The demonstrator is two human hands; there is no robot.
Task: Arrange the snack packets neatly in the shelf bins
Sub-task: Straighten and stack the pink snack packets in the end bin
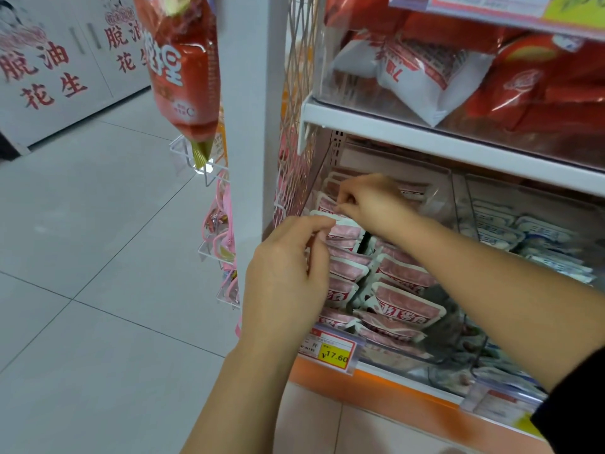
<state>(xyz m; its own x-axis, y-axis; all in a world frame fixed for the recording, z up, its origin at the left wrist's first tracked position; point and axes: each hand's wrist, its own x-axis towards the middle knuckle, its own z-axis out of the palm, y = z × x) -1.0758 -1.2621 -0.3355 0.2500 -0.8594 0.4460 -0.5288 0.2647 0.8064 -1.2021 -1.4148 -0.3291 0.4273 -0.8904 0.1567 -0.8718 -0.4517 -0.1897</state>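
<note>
Both bare forearms reached in from the lower edge, the right one crossing up and leftward out of a dark sleeve (576, 404). The left hand (288, 273) stood with its back to the camera, thumb and forefinger narrowed to a pinch on the white top edge of a pink-and-white packet (345, 230). Just beyond, the right hand (370, 201) was bent down at the wrist, its fingers curled tight and pinching what looked like the same edge farther back.

That packet stood upright in the left row of pink-and-white packets (406, 303), which filled a clear bin (409, 353) on the lower shelf, above a yellow price tag (334, 355). The neighbouring bin held blue-and-white packets (523, 231). On the shelf above lay red and white bags (425, 73). A red snack bag (183, 70) hung at the shelf's end over the tiled floor (82, 257).
</note>
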